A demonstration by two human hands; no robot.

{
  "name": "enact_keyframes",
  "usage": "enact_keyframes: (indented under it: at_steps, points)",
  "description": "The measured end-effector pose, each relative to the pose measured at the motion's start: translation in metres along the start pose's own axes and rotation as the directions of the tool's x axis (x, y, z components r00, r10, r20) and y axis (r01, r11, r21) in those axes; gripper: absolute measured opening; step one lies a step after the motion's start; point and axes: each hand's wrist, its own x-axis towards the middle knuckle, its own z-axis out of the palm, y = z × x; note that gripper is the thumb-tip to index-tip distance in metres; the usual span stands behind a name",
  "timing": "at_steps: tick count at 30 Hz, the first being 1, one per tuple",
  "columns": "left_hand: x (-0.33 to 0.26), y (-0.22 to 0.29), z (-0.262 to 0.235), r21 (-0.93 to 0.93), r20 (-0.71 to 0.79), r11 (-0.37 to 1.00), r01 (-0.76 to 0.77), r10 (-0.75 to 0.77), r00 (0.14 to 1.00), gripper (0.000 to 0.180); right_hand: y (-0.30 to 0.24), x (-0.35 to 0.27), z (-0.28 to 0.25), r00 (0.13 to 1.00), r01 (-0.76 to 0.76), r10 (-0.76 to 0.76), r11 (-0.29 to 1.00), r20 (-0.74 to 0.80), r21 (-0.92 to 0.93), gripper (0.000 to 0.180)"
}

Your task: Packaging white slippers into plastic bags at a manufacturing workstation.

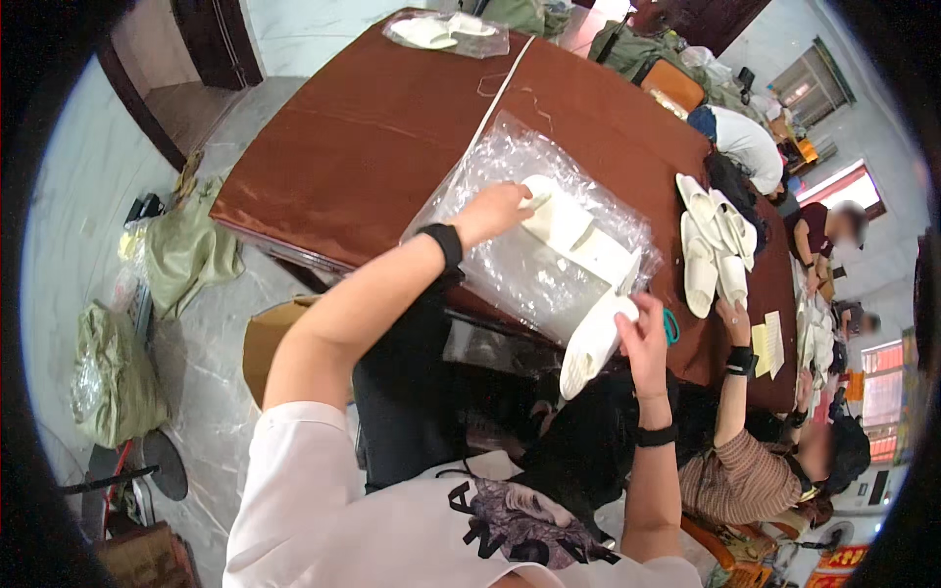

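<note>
My left hand (495, 211) closes on the near-left end of a white slipper (564, 223), which lies over clear plastic bags (510, 279) on the brown table. At the table's near edge, my right hand (643, 335) grips a second white slipper (590, 351), its perforated end pointing down toward me. The two slippers meet or overlap near the bag's right side; exactly how they touch is hard to make out. Just right of my right hand lies a teal-handled tool (670, 326), partly hidden.
Several white slippers (700, 265) sit to the right, with a co-worker's hand (733, 320) beside them. Bagged slippers (431, 31) rest at the far end of the brown table (333, 127). Yellow paper (767, 343) lies at right. Green sacks (191, 245) stand on the left floor.
</note>
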Motion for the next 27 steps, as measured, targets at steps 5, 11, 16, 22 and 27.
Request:
enact_keyframes:
  at_steps: [5,11,16,22,27]
  points:
    - [0.017,-0.015,0.049,-0.097,-0.127,0.992,0.081,-0.093,0.988,0.044,-0.017,0.001,-0.014,0.995,0.101,-0.083,0.867,0.058,-0.488,0.037]
    - [0.022,-0.029,0.064,-0.263,-0.252,0.954,0.142,-0.21,0.945,0.043,-0.001,0.013,-0.009,0.913,0.404,-0.246,0.67,0.327,-0.623,0.035]
    - [0.023,-0.031,0.059,-0.483,-0.17,0.855,0.188,-0.303,0.938,0.037,0.004,0.023,0.0,0.863,0.46,-0.169,0.654,0.476,-0.601,0.027]
    - [0.027,0.0,0.033,-0.726,-0.274,0.688,0.015,-0.309,0.911,0.032,-0.01,0.02,-0.018,0.835,0.521,-0.216,0.608,0.506,-0.599,0.027]
    - [0.029,-0.001,0.021,-0.755,-0.311,0.655,-0.028,-0.32,0.895,0.026,-0.033,0.011,-0.023,0.682,0.698,-0.325,0.556,0.655,-0.451,0.022]
